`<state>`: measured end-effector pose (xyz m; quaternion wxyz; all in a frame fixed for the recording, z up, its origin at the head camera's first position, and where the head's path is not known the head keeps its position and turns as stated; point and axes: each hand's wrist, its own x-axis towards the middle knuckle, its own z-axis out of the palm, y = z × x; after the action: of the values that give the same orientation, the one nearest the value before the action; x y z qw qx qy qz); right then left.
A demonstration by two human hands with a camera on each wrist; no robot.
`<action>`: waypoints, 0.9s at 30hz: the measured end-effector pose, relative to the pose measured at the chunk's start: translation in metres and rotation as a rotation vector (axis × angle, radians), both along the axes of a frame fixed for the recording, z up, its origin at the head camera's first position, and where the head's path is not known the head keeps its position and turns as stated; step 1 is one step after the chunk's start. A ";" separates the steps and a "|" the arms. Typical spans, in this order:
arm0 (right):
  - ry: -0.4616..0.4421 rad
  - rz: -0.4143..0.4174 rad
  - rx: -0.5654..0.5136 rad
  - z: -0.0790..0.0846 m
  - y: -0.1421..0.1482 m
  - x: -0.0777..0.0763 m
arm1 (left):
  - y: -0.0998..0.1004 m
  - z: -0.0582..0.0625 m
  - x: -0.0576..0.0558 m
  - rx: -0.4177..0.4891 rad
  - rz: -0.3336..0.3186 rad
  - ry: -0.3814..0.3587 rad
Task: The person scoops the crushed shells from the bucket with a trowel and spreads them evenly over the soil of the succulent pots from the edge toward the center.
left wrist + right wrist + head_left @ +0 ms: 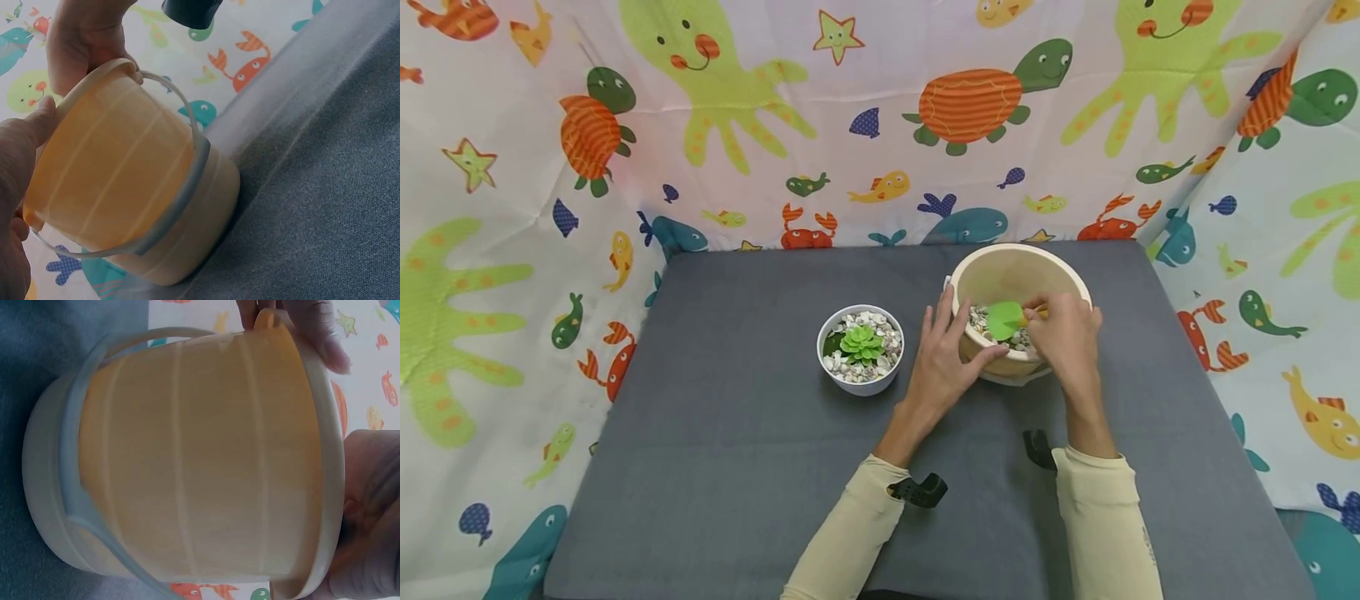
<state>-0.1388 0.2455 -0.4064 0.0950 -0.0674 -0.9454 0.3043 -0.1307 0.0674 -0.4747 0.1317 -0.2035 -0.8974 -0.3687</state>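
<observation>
A cream bucket (1011, 260) stands on the right half of the grey table, pebbles (979, 320) inside it. My left hand (942, 352) grips its left side, with the thumb across the front rim and the fingers spread along the outer wall. Over the bucket's opening, my right hand (1063, 337) holds a small toy shovel (1003, 320) with a green blade and a yellowish handle. The blade sits just above or on the pebbles; I cannot tell which. Both wrist views show mostly the bucket's outer wall (125, 162), (212, 462), so the shovel is hidden there.
Left of the bucket stands a white pot (861, 387) with a green succulent (861, 343) and pale pebbles. The bucket's handle (76, 437) hangs down its front. Cloth walls (865, 192) printed with sea animals rise behind and beside the grey table (737, 467).
</observation>
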 end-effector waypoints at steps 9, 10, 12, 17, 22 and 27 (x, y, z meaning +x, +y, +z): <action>-0.030 -0.106 -0.071 0.004 0.001 0.000 | 0.001 -0.002 0.003 0.022 -0.014 -0.001; -0.038 -0.111 -0.083 0.005 0.002 -0.001 | 0.001 -0.002 0.003 0.025 -0.015 0.001; -0.054 -0.122 -0.116 0.006 0.004 0.000 | 0.002 -0.002 0.002 0.025 -0.013 0.003; -0.051 -0.163 -0.196 0.011 0.010 0.005 | 0.002 -0.002 0.001 0.029 -0.024 -0.010; -0.048 -0.202 -0.230 0.020 0.015 0.012 | 0.001 -0.002 0.000 0.053 -0.019 -0.013; -0.037 -0.235 -0.267 0.027 0.018 0.018 | -0.001 -0.002 -0.002 0.055 -0.008 -0.016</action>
<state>-0.1205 0.2637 -0.3791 0.1029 -0.1951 -0.8839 0.4125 -0.1322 0.0666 -0.4767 0.1286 -0.2006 -0.8872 -0.3952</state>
